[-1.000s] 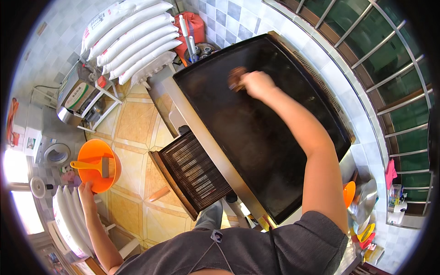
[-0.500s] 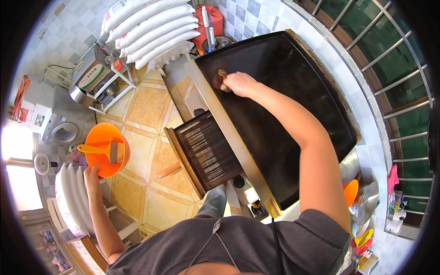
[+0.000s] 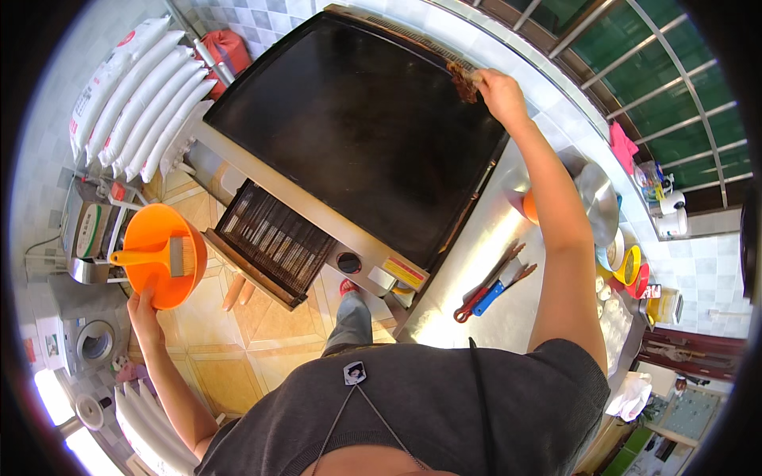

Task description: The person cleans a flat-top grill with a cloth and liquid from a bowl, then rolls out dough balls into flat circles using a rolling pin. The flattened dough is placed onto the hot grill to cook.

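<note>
My left hand [image 3: 144,309] grips the rim of an orange bowl [image 3: 146,289], in which a wide yellow-handled brush [image 3: 181,257] lies. My right hand [image 3: 498,94] is closed on a crumpled brown cloth or pad [image 3: 462,82] at the far right edge of a large black griddle [image 3: 325,135]. Below the griddle's steel front, a drawer with a wire rack [image 3: 270,246] is pulled out, close to the right of the orange bowl.
A steel counter [image 3: 468,270] to the right holds red- and blue-handled tools [image 3: 490,293], bowls [image 3: 631,266] and pale pieces. Stacked white sacks [image 3: 135,95] stand at back left, near a washing machine [image 3: 95,341]. A barred window [image 3: 675,95] borders the right.
My right hand has moved from the griddle's left part to its far right edge with the brown thing. The view has turned rightward, showing more counter. My left hand still holds the bowl.
</note>
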`<state>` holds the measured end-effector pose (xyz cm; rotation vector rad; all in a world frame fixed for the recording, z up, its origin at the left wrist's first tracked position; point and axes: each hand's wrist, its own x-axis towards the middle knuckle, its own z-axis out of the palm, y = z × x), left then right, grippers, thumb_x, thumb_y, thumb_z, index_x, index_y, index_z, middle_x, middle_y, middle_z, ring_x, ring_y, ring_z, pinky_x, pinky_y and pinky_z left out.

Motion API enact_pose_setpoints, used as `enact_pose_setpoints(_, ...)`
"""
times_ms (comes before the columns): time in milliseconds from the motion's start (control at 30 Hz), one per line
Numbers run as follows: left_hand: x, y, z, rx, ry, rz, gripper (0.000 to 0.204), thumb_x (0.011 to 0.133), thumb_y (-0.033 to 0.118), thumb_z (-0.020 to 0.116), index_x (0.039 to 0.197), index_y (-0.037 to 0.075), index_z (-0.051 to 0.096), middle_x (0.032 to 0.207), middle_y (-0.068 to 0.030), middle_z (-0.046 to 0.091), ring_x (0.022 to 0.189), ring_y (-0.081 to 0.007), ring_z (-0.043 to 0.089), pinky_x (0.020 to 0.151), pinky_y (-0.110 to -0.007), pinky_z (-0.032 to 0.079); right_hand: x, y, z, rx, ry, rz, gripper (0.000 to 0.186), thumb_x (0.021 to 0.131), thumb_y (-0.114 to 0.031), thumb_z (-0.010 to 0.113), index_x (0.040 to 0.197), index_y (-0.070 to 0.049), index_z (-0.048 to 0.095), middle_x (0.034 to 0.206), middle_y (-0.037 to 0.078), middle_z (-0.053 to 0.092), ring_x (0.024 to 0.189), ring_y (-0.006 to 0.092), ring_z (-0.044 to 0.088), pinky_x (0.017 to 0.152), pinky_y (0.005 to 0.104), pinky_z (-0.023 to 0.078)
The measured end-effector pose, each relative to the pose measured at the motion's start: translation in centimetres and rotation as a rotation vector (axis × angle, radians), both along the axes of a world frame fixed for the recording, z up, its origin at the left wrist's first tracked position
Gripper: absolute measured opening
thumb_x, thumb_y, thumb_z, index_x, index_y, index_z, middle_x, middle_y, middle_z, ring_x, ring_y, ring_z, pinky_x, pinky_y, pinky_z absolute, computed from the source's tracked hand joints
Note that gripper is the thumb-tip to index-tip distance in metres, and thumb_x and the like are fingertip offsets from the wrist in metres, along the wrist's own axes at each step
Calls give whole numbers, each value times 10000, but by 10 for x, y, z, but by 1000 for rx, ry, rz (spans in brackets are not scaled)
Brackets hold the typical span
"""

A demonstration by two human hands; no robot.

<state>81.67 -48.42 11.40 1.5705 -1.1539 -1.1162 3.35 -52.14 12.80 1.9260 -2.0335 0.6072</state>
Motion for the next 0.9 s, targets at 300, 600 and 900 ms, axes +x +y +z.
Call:
enact_pose_setpoints(300,-118,-4,25,-45,-88,-279,250,941,145,574,1079,-43,662,955,-8,675,829,-65,568,744,-220,422,78,81,-74,433,182,293,171,854,-145,551,938,-148,701,980,43,681,919,266,676,770,373,555)
enact_pose_setpoints(600,-298,23,42,-135,-254,-513,215,876,166,576,764,-1,653,630,16,552,558,-86,495,521,-259,368,38,102,16,-218,-897,131,168,866,-191,724,935,-38,728,754,33,703,625,78,570,598,250,473)
enact_pose_setpoints(900,-559,62,37,-64,-115,-707,243,854,151,560,736,-33,664,607,-106,635,470,-150,557,445,-277,422,-26,232,122,-257,-1168,202,179,879,-212,722,843,-40,694,706,-16,639,595,30,458,531,201,342)
